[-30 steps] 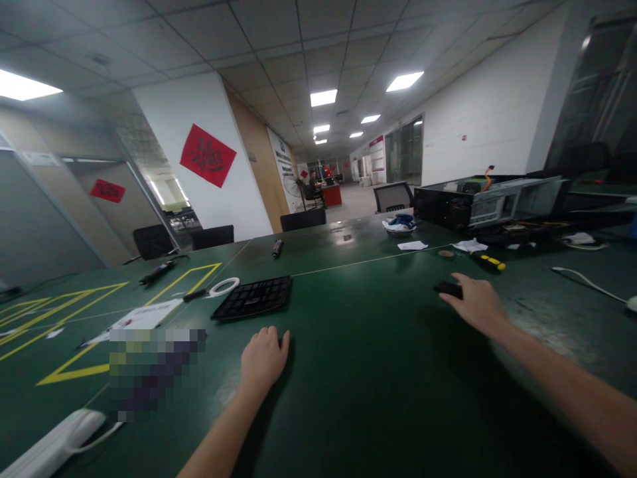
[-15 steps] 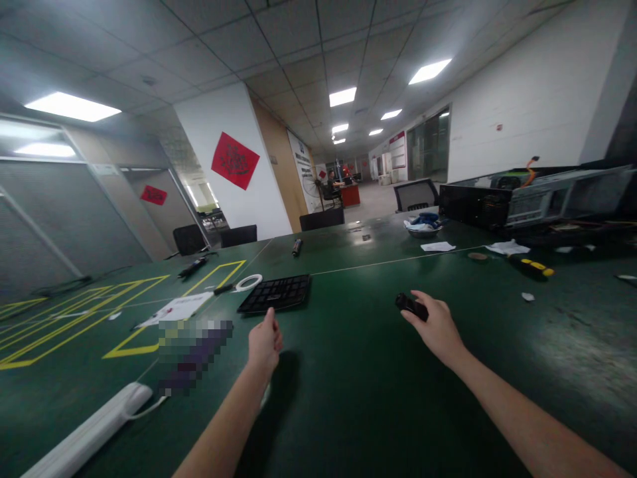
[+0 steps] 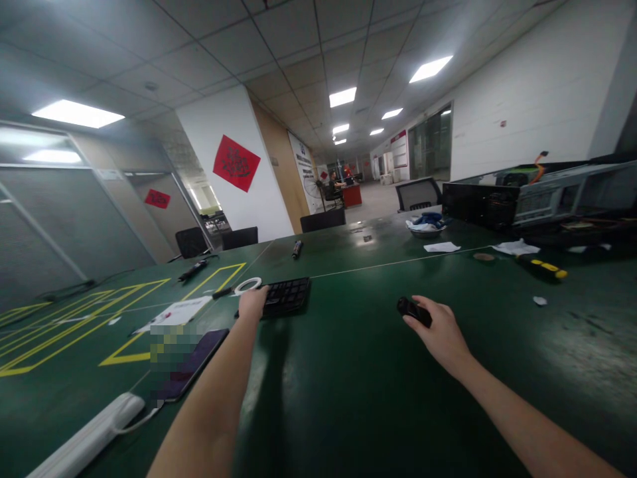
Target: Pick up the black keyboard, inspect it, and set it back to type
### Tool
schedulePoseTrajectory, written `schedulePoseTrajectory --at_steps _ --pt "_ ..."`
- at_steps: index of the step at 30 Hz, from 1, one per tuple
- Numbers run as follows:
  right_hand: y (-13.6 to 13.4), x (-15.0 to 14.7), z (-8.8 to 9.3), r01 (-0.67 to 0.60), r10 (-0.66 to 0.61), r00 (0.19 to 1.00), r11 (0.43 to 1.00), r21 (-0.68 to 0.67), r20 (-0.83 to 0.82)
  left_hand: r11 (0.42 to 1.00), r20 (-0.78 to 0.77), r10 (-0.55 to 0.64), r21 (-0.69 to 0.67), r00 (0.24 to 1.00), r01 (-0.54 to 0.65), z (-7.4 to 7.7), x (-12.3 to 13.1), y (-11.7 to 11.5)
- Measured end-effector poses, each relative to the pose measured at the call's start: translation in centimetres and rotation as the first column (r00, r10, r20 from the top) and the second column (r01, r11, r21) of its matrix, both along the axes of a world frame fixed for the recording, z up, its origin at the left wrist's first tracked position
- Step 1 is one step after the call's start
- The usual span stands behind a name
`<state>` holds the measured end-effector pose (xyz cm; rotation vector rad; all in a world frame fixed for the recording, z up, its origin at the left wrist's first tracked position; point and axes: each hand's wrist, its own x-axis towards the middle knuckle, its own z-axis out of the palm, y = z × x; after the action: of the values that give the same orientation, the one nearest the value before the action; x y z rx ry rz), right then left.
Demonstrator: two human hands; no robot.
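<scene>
My left hand (image 3: 252,303) reaches over the left part of a black tray (image 3: 291,293) divided into small compartments. Its fingers are closed against the tray and partly hidden from me. In my right hand (image 3: 444,330) is a short black cylinder (image 3: 414,311), pinched between thumb and fingers just above the green table. What kind of cylinder it is I cannot make out. A phone (image 3: 199,362), partly pixelated, lies beside my left forearm.
A white power strip (image 3: 89,435) lies at the near left. Tape roll (image 3: 247,286), paper sheet (image 3: 174,313) and small cylinder (image 3: 297,249) lie farther back. To the right are a bowl (image 3: 426,232), a yellow-black screwdriver (image 3: 545,268) and an open computer case (image 3: 482,204).
My left hand has moved forward and left onto the black tray. The right hand keeps the black cylinder and has barely shifted.
</scene>
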<state>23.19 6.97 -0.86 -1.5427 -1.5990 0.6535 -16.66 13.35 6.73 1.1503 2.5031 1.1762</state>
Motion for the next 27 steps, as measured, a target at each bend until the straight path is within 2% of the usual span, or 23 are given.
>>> schedulePoseTrajectory --at_steps 1,3,8,14,16,19,22,23,25,27 --pt "0.1 0.0 -0.1 -0.004 0.004 1.000 1.000 0.016 0.006 0.994 -0.075 -0.015 -0.110 0.997 0.007 0.0 0.0 0.3" --pt "0.2 0.0 -0.3 -0.015 0.015 1.000 0.999 0.037 0.016 0.972 -0.098 -0.030 -0.234 0.995 0.007 0.1 0.2 0.7" --pt "0.0 0.0 -0.1 -0.045 0.045 0.998 0.999 -0.004 -0.041 0.923 -0.181 -0.085 -0.385 0.980 0.009 -0.2 0.8 1.7" --pt "-0.3 -0.2 0.3 -0.075 0.074 0.993 0.997 -0.006 -0.089 0.935 -0.215 -0.130 -0.352 0.968 0.047 -1.0 1.9 1.2" --pt "-0.2 -0.2 0.4 -0.083 0.081 0.992 0.997 -0.009 -0.099 0.945 -0.204 -0.189 -0.305 0.960 0.121 -1.3 3.4 0.5" --pt "-0.1 0.0 0.2 -0.118 0.117 0.988 0.993 -0.004 -0.105 0.929 -0.163 -0.350 -0.190 0.923 0.318 -2.0 7.4 -1.2" --pt "0.2 0.1 -0.4 -0.206 0.212 0.974 0.975 0.080 -0.076 0.862 -0.122 -0.507 -0.069 0.853 0.502 -3.3 12.6 -3.7" --pt "0.3 0.0 -0.6 -0.237 0.247 0.966 0.965 0.116 -0.075 0.824 -0.104 -0.566 -0.026 0.818 0.567 -3.8 14.3 -4.5" --pt "0.5 -0.3 -1.0 -0.291 0.314 0.941 0.940 0.177 -0.123 0.684 -0.047 -0.716 0.157 0.697 0.713 -4.7 17.2 -6.0" --pt "0.5 -0.9 -1.3 -0.315 0.353 0.916 0.928 0.200 -0.192 0.583 -0.058 -0.792 0.226 0.608 0.780 -5.4 19.0 -7.1"
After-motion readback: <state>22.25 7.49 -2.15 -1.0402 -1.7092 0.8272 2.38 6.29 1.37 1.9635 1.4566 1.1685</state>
